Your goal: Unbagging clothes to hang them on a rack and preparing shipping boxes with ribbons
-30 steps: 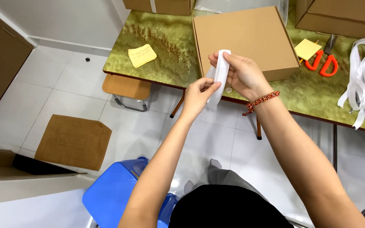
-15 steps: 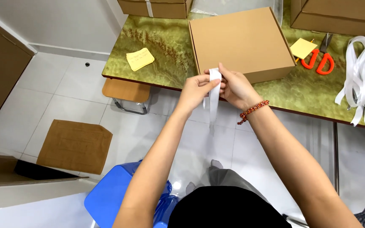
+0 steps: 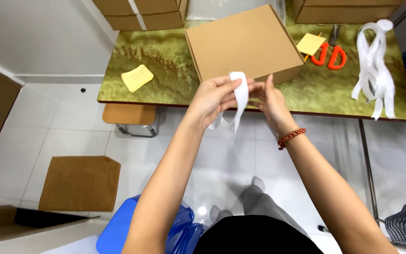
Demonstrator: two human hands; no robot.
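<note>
In the air before the table's front edge, my left hand (image 3: 214, 98) and my right hand (image 3: 269, 99) both pinch a white strip (image 3: 239, 96). Its upper part is folded over my left fingers and its ends hang down below the hands. A red bead bracelet (image 3: 291, 138) circles my right wrist. Just beyond the hands a closed brown cardboard box (image 3: 241, 41) lies on the green marbled table (image 3: 165, 75).
Orange-handled scissors (image 3: 330, 55), two yellow note pads (image 3: 137, 77) (image 3: 310, 43) and a bundle of white strips (image 3: 375, 66) lie on the table. More cardboard boxes (image 3: 139, 11) stand at the back. A flat cardboard sheet (image 3: 80, 183) and a blue stool (image 3: 118, 230) are on the tiled floor.
Both hands have risen a little toward the box while working the strip. It was stretched between the hands; now it is folded over my left fingers with its ends dangling.
</note>
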